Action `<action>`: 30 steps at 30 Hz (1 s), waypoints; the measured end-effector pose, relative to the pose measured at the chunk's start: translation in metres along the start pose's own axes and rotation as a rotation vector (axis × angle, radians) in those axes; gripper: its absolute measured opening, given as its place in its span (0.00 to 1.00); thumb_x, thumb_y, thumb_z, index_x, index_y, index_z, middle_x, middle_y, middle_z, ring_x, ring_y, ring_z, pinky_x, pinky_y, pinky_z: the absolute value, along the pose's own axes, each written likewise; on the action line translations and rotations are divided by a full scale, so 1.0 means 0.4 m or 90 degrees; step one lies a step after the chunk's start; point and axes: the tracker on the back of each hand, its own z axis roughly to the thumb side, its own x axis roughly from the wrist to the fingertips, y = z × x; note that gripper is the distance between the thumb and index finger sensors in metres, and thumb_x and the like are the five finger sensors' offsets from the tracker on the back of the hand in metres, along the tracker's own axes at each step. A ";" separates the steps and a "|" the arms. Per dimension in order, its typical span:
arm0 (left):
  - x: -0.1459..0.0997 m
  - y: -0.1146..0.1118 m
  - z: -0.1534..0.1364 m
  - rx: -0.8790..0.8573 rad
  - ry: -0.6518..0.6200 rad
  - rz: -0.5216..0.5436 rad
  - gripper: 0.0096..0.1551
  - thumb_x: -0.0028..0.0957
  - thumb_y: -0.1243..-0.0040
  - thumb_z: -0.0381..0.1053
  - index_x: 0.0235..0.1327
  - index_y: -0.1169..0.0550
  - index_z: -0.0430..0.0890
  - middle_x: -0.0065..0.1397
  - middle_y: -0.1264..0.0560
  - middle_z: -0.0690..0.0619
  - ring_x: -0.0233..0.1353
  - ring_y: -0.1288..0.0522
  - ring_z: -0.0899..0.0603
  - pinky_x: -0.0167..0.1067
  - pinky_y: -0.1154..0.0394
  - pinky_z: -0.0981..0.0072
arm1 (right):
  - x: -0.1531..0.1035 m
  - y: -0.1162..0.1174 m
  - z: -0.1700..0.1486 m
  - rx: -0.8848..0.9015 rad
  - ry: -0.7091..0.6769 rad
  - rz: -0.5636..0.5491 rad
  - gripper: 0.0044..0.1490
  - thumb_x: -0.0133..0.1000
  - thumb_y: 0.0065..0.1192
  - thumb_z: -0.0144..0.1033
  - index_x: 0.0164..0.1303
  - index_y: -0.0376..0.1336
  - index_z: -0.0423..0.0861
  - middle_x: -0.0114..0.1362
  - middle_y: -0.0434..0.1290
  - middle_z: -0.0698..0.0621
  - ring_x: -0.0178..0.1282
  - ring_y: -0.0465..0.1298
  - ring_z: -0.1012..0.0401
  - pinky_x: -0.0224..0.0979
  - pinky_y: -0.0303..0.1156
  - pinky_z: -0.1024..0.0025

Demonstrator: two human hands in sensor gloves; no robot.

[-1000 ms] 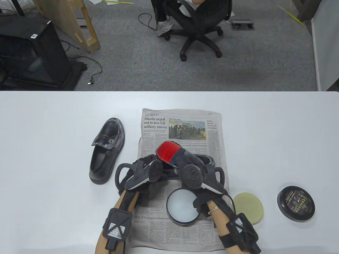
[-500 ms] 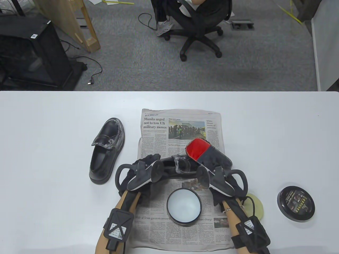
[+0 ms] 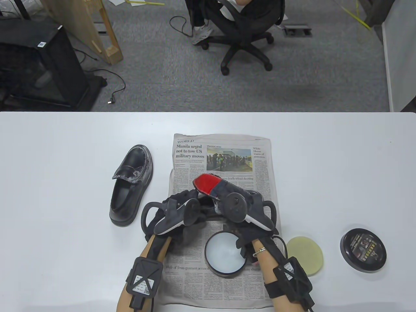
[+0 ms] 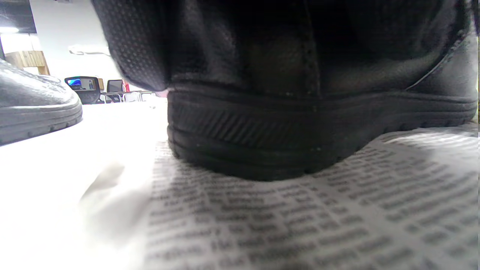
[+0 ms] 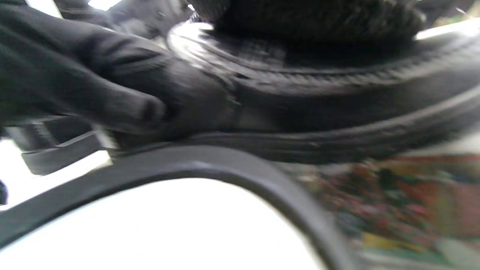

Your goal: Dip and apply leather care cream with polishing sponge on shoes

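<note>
White table (image 3: 65, 260) carries a newspaper (image 3: 224, 156) at centre. Left of the newspaper: one black shoe (image 3: 130, 185). Right of it: a yellow sponge (image 3: 305, 255), then what appears a tin lid (image 3: 363, 249).

A glossy black shoe (image 3: 131, 186) streaked with whitish smears is noted. A red and dark grey mitt (image 3: 213, 186) is observed. The sponge (image 3: 305, 255) is pale yellow-green. The tin (image 3: 225, 253) is black-rimmed with white cream; its lid (image 3: 363, 250) is black with gold print. The newspaper (image 3: 221, 162) is grey-white with black type.
</note>
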 end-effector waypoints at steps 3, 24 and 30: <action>0.000 0.001 0.000 0.002 0.004 0.001 0.53 0.40 0.41 0.75 0.78 0.30 0.52 0.77 0.23 0.48 0.71 0.22 0.41 0.64 0.22 0.51 | 0.004 0.003 -0.058 -0.019 0.062 0.003 0.31 0.70 0.38 0.41 0.85 0.49 0.49 0.87 0.55 0.47 0.87 0.56 0.46 0.78 0.52 0.40; 0.002 -0.001 0.003 0.001 -0.008 -0.015 0.52 0.39 0.40 0.75 0.78 0.31 0.54 0.79 0.24 0.49 0.73 0.23 0.40 0.65 0.23 0.50 | -0.092 -0.004 0.034 -0.068 -0.105 -0.138 0.30 0.68 0.42 0.44 0.82 0.52 0.51 0.84 0.61 0.48 0.82 0.66 0.44 0.78 0.64 0.44; 0.000 -0.001 0.003 0.004 0.001 -0.006 0.53 0.39 0.40 0.75 0.79 0.31 0.54 0.78 0.24 0.48 0.72 0.23 0.40 0.65 0.22 0.51 | 0.005 0.005 -0.024 0.002 0.019 -0.005 0.31 0.70 0.37 0.44 0.85 0.49 0.50 0.87 0.56 0.48 0.87 0.57 0.44 0.79 0.54 0.40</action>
